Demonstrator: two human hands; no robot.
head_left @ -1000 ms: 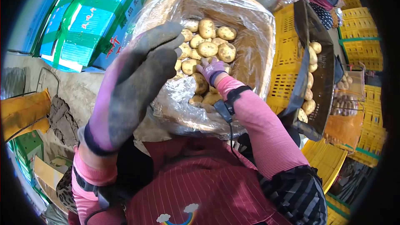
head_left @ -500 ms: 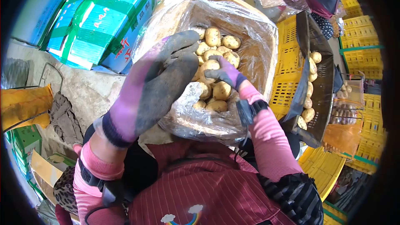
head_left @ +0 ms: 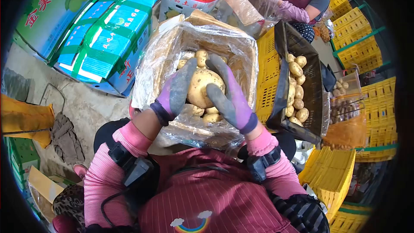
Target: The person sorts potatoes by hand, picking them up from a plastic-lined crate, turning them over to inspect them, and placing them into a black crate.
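Note:
A large potato [head_left: 205, 88] is held between my two gloved hands, over the open cardboard box [head_left: 248, 56] lined with clear plastic. My left hand [head_left: 178, 87], in a purple and grey glove, presses on the potato's left side. On its right side my right hand [head_left: 230, 92] grips it, the thumb across its front. Smaller potatoes [head_left: 201, 57] lie in the box behind and below the held one, partly hidden by my hands.
Right of the box stands a black crate [head_left: 315, 99] with several potatoes [head_left: 298, 90], beside a yellow crate [head_left: 267, 73]. Blue cartons [head_left: 112, 39] stand at the left. A co-worker [head_left: 304, 0] is at the upper right. Yellow crates [head_left: 377, 112] are stacked at the far right.
My left hand has come down from above the box's left side onto the large potato. My right hand now holds that potato too, raised over the others. The view has shifted.

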